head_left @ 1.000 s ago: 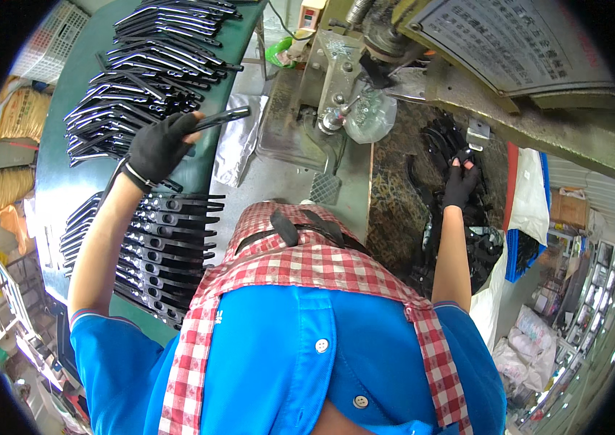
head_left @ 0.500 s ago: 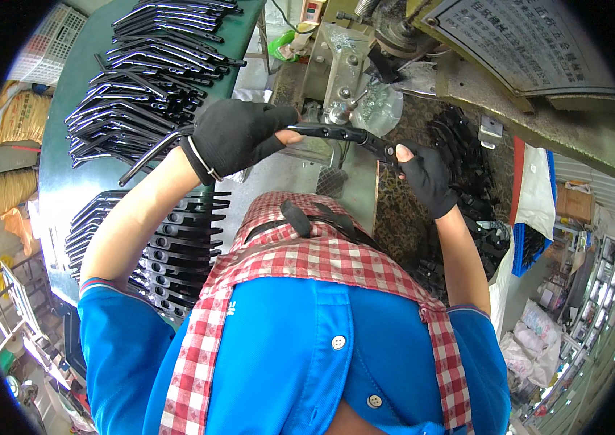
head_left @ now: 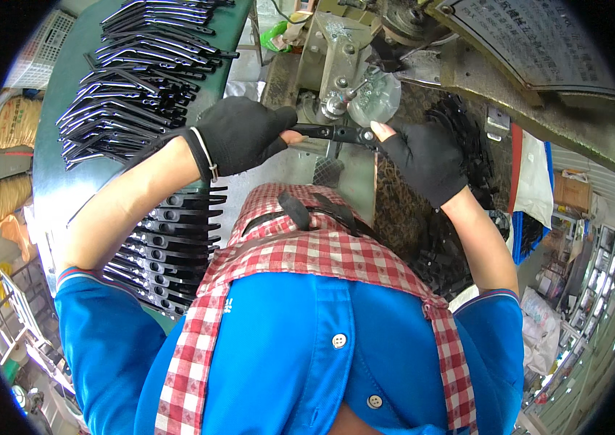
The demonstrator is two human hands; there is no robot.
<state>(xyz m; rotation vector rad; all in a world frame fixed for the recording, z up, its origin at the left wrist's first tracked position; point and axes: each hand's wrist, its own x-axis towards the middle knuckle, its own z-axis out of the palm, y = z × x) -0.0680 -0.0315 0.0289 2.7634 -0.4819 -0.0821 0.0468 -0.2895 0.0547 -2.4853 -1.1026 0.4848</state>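
Observation:
Both my hands wear black gloves with bare fingertips. My left hand [head_left: 243, 138] is closed round a black jointed metal bar [head_left: 336, 134] with holes in it. On the bar's right end, my right hand [head_left: 427, 161] is closed with its thumb on top, beside a round pin or rivet. The bar lies nearly level in front of a machine's small metal post [head_left: 334, 107]. A dark length runs out behind my left wrist, mostly hidden by the forearm. Just beyond the bar sits a clear plastic bag [head_left: 376, 98] of small metal pieces.
On the left, a green table [head_left: 46, 163] carries rows of bent black bars [head_left: 130, 94] and a stack of black bars with holes [head_left: 169, 250]. Heavy machine parts [head_left: 401, 22] and a printed plate [head_left: 532, 43] overhang the far right. Black parts [head_left: 459, 239] are heaped right of my apron.
The bar's right part has swung up and inward, making the bar straighter. My right hand has moved left and up with it; my left hand stays almost in place.

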